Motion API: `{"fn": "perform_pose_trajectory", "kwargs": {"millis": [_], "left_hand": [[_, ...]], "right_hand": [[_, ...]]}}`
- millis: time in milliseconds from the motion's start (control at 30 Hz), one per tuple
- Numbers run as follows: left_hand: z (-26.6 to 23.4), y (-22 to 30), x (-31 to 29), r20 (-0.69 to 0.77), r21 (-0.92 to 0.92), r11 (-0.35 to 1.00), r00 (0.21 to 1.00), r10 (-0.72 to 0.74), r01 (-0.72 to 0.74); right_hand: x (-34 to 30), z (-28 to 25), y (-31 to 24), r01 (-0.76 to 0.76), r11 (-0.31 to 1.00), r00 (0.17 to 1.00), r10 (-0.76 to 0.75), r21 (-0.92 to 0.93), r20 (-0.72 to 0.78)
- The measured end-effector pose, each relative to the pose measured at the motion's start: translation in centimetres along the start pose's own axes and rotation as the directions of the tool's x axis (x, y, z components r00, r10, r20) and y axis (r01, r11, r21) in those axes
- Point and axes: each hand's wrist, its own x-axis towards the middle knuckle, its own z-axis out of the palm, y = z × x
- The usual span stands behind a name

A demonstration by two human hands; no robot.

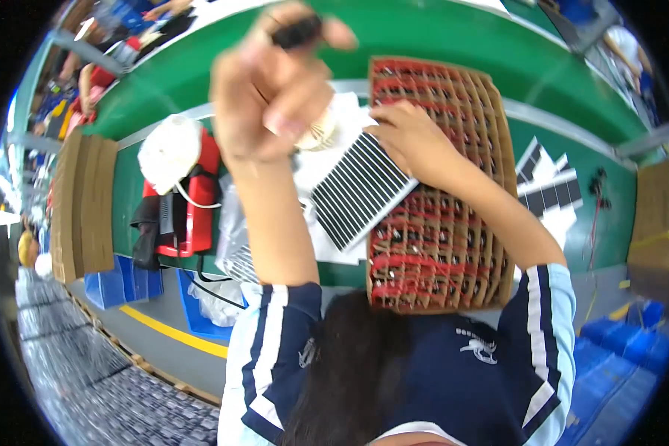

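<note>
My left hand [271,93] is raised at the top centre, smeared by motion. Its fingers are bent around a small black part [297,33], too blurred to name. My right hand [416,145] lies at the upper right corner of a black solar panel [360,189] with white lines, its fingers curled over the edge. The panel lies tilted on the bench, its right side against a cardboard tray [502,149] with a grid of dividers. Many of the tray's cells hold red wires and small dark parts. A pale round thing [320,134] is partly hidden behind my left hand.
On the left, a white plastic bag [169,152] rests on a red case [207,197] with black straps. More panels [554,195] and a dark cable [600,189] are on the green bench at right. Cardboard boxes [89,204] stand at far left. Other people's hands show at upper left.
</note>
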Motion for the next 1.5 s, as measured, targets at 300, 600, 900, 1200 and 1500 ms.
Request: {"fn": "perform_pose_trajectory", "kwargs": {"millis": [300,600,900,1200,1500], "left_hand": [[-4.1,-8.5,-3.2,-0.225,-0.164,0.942,0.919,-0.323,0.291],[-8.0,-11.4,-4.5,0.009,-0.199,0.809,0.827,-0.562,0.553],[-8.9,-12.3,-5.0,0.042,-0.140,0.760,0.771,-0.635,0.634],[-9.2,-12.0,-5.3,0.007,-0.160,0.813,0.824,-0.567,0.560],[-9.2,-12.2,-5.4,0.026,-0.139,0.810,0.819,-0.573,0.570]], "right_hand": [[-1.4,3.2,0.9,-0.152,0.988,0.975,0.153,-0.025,0.163],[-3.2,1.2,0.0,-0.164,0.984,0.986,0.166,0.067,-0.027],[-2.7,0.8,0.2,-0.216,0.975,0.974,0.212,0.047,0.075],[-2.1,1.3,1.3,-0.237,0.965,0.968,0.226,0.112,0.110],[-2.4,1.1,0.1,-0.302,0.950,0.952,0.297,0.075,0.073]]}}
